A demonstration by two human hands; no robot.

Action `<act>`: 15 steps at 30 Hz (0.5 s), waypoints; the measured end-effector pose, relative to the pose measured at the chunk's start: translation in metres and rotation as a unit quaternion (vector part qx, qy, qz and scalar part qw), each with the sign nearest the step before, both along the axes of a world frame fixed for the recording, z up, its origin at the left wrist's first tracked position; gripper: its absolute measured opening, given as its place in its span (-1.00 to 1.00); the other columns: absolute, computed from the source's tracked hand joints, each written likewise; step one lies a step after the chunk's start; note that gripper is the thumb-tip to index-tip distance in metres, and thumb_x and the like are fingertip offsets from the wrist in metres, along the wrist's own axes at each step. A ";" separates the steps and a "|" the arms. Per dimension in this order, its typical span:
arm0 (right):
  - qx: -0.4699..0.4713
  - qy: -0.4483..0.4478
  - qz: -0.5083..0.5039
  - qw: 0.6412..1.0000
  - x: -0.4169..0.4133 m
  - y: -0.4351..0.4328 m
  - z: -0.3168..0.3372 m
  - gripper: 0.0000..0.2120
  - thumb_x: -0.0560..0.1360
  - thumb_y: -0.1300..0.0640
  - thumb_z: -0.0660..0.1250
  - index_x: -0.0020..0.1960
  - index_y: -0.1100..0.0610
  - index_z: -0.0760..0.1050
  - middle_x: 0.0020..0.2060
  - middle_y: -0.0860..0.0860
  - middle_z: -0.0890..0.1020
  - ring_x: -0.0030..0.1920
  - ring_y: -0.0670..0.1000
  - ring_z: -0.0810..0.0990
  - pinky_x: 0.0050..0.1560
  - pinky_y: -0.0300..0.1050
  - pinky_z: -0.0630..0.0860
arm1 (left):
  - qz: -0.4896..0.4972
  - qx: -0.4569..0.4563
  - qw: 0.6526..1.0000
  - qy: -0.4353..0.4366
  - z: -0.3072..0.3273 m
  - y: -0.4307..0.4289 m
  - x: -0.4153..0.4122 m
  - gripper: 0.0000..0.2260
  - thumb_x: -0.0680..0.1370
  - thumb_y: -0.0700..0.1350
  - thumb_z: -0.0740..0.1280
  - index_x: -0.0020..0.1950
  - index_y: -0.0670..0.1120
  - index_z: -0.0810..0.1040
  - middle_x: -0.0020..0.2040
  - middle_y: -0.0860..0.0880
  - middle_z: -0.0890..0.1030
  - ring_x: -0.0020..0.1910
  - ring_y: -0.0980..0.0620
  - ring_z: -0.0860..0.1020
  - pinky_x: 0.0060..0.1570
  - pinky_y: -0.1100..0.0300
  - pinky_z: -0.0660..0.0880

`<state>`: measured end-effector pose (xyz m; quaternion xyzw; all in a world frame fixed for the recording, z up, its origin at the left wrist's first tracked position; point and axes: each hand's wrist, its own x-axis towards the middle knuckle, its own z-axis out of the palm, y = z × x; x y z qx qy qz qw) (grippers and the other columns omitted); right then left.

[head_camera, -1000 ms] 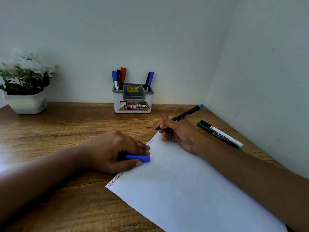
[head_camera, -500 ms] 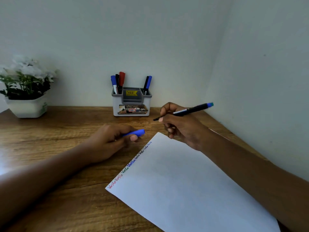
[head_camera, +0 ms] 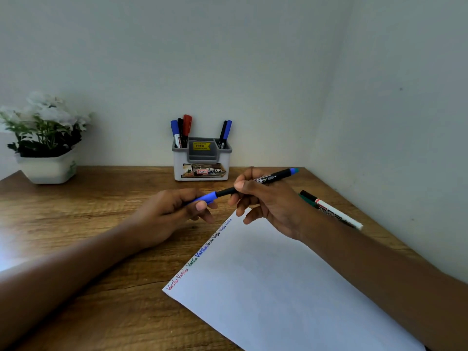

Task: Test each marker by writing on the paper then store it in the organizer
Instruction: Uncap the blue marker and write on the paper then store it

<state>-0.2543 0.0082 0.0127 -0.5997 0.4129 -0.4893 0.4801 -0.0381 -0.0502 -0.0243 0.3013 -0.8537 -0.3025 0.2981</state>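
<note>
— Two hands at one marker (head_camera: 255,182): how is it held?
— Barrel pinched by the right hand (head_camera: 266,201), blue cap (head_camera: 205,198) gripped by the left hand (head_camera: 174,211); its axis is aimed rightward, organizer (head_camera: 201,160) beyond at the table's (head_camera: 88,224) far edge.

Prob. home desk corner: wooden desk (head_camera: 76,224), potted plant (head_camera: 45,138), organizer (head_camera: 201,160).

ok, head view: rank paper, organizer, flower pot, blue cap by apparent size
1. paper, largest by far.
2-3. organizer and flower pot: their bodies look alike, so no ranking.
4. blue cap, pinched in the left hand, smallest.
</note>
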 end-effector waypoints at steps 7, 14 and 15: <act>-0.044 0.047 -0.030 0.997 0.010 -0.002 -0.002 -0.84 0.47 0.11 0.38 -0.28 0.07 0.49 -0.49 -0.01 0.52 -0.55 -0.07 0.37 -0.55 -0.28 0.26 | -0.029 0.041 0.997 0.050 0.006 0.016 -0.018 -0.76 0.56 0.10 0.19 -0.10 0.03 0.60 -0.33 -0.01 0.66 -0.33 0.11 0.56 -0.26 0.17 0.45; -0.031 0.042 -0.029 0.998 0.011 0.004 0.010 -0.79 0.40 0.00 0.38 -0.32 0.05 0.43 -0.51 -0.01 0.41 -0.54 -0.12 0.26 -0.54 -0.31 0.16 | -0.034 0.225 0.965 0.133 0.026 0.031 -0.031 -0.64 0.49 0.10 0.16 -0.18 -0.16 0.56 -0.53 -0.04 0.43 -0.53 0.06 0.34 -0.52 0.27 0.29; -0.033 0.040 -0.036 0.998 0.010 0.005 0.011 -0.80 0.43 0.02 0.38 -0.30 0.05 0.44 -0.50 -0.01 0.42 -0.54 -0.13 0.26 -0.54 -0.31 0.17 | -0.038 0.236 0.963 0.128 0.028 0.032 -0.031 -0.64 0.48 0.11 0.16 -0.17 -0.16 0.56 -0.51 -0.04 0.45 -0.52 0.06 0.36 -0.52 0.27 0.30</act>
